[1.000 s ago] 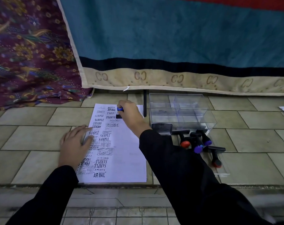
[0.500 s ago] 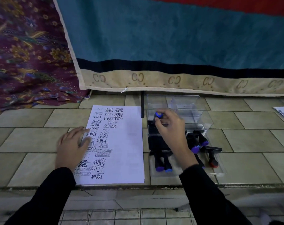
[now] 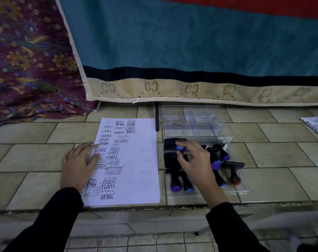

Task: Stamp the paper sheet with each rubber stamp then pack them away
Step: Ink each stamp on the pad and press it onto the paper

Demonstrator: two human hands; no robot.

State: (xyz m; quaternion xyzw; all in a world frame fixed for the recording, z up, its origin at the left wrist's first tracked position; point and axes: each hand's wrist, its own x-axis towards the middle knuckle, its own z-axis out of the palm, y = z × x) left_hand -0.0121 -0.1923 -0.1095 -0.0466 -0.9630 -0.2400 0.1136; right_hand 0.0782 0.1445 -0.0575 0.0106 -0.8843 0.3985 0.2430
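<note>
Back: blanket (image 3: pixel 191 51) hangs to the tiles, closing the far side.
Centre gap: black rod (image 3: pixel 157 117) sits in the narrow strip between paper sheet (image 3: pixel 136 160) and clear box (image 3: pixel 196 122).
Right: stamps (image 3: pixel 216 163) crowd the space before the box.
Open: bare tiles (image 3: pixel 281 157) right of the stamps; also left of the sheet.

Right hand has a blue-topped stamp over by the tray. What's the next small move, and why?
Probably lower the blue-topped stamp onto the black ink pad just beneath it: the right hand pinches it there, while the left hand rests flat on the paper sheet, ready for another print.
</note>
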